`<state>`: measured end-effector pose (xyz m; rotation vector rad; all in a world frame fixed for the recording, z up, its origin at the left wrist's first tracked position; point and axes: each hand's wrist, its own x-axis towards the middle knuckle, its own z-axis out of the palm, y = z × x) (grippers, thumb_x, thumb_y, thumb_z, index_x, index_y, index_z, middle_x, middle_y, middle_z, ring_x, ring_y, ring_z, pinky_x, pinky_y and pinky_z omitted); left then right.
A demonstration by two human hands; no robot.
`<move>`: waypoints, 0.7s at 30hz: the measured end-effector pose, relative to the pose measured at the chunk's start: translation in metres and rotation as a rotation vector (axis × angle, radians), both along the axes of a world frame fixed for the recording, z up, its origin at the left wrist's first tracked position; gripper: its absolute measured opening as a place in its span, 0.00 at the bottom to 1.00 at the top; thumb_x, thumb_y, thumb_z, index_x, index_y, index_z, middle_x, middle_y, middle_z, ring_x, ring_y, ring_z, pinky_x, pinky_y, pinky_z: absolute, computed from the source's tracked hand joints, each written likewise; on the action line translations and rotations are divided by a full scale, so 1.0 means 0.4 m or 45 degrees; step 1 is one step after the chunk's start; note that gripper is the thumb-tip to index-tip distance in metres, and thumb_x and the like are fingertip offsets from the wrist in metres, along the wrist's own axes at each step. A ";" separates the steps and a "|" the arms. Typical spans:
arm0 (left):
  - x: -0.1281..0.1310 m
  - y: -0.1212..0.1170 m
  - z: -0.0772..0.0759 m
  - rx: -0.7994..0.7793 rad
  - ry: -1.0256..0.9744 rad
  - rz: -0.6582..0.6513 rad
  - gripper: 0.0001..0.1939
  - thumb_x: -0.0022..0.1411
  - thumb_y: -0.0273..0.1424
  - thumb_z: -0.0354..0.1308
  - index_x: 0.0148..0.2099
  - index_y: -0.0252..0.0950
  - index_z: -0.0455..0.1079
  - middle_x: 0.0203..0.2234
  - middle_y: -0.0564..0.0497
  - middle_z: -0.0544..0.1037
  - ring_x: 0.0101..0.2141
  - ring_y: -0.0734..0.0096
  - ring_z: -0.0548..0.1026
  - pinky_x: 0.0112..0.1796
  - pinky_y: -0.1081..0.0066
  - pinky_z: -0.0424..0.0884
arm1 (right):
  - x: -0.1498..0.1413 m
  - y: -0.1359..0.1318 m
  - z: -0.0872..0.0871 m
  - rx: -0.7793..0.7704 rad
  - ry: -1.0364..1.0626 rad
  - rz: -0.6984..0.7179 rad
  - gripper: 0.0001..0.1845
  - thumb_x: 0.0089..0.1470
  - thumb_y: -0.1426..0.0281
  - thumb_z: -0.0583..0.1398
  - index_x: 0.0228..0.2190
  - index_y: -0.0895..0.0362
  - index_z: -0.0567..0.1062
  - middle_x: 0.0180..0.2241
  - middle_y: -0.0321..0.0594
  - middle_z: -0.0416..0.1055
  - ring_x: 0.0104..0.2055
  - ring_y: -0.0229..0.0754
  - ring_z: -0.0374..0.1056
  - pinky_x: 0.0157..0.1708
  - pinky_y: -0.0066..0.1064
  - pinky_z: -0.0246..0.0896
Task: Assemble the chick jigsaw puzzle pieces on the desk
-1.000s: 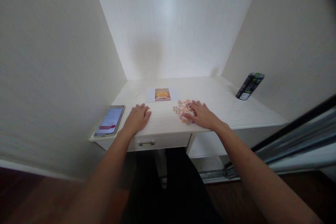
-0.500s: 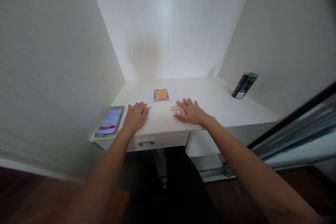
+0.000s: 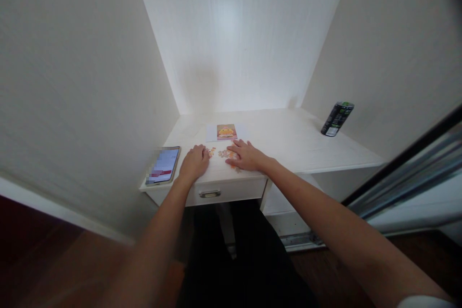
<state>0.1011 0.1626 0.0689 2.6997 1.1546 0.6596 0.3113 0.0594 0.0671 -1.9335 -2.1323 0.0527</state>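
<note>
Many pieces (image 3: pixel 223 153) under spread right hand (image 3: pixel 247 156), left hand (image 3: pixel 195 160) curled, hold unclear, near front edge (image 3: pixel 224 181), desktop (image 3: pixel 288 142) stretching rightward.

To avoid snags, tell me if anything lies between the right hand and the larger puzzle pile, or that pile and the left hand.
The right hand covers part of the larger pile, with nothing visible between. A small cluster of pieces lies between that pile and the left hand.
</note>
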 end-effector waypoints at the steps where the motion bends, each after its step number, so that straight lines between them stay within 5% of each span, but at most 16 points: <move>1: -0.001 0.000 0.001 -0.004 -0.004 -0.005 0.14 0.72 0.36 0.47 0.42 0.32 0.68 0.37 0.47 0.72 0.40 0.64 0.72 0.47 0.57 0.69 | -0.014 0.006 0.000 0.015 0.009 0.020 0.39 0.59 0.44 0.48 0.61 0.57 0.64 0.66 0.59 0.50 0.68 0.60 0.45 0.62 0.58 0.42; 7: -0.007 0.011 -0.001 -0.038 -0.111 -0.002 0.14 0.72 0.35 0.47 0.50 0.31 0.68 0.46 0.43 0.73 0.47 0.62 0.72 0.51 0.55 0.68 | -0.088 0.060 -0.010 0.132 0.098 0.086 0.35 0.60 0.49 0.52 0.58 0.61 0.67 0.60 0.61 0.60 0.65 0.59 0.51 0.61 0.55 0.43; 11: -0.007 0.016 -0.010 -0.024 -0.171 0.019 0.14 0.71 0.31 0.50 0.54 0.30 0.66 0.51 0.41 0.71 0.53 0.60 0.69 0.55 0.53 0.65 | -0.139 0.115 -0.024 0.235 0.206 0.074 0.24 0.63 0.59 0.52 0.51 0.62 0.73 0.54 0.55 0.69 0.61 0.51 0.58 0.60 0.44 0.48; 16: -0.005 0.011 -0.017 0.026 -0.166 -0.022 0.17 0.68 0.28 0.51 0.57 0.29 0.64 0.54 0.39 0.69 0.55 0.58 0.66 0.59 0.51 0.59 | -0.161 0.179 -0.016 0.403 0.413 -0.195 0.21 0.62 0.74 0.47 0.49 0.62 0.74 0.50 0.47 0.73 0.54 0.40 0.66 0.56 0.31 0.55; 21: -0.004 0.002 -0.021 0.062 -0.118 -0.049 0.23 0.68 0.41 0.52 0.59 0.32 0.65 0.57 0.39 0.67 0.58 0.54 0.63 0.62 0.47 0.51 | -0.103 0.187 0.011 0.457 0.515 -0.407 0.25 0.63 0.72 0.42 0.48 0.60 0.75 0.49 0.46 0.74 0.52 0.41 0.68 0.52 0.31 0.59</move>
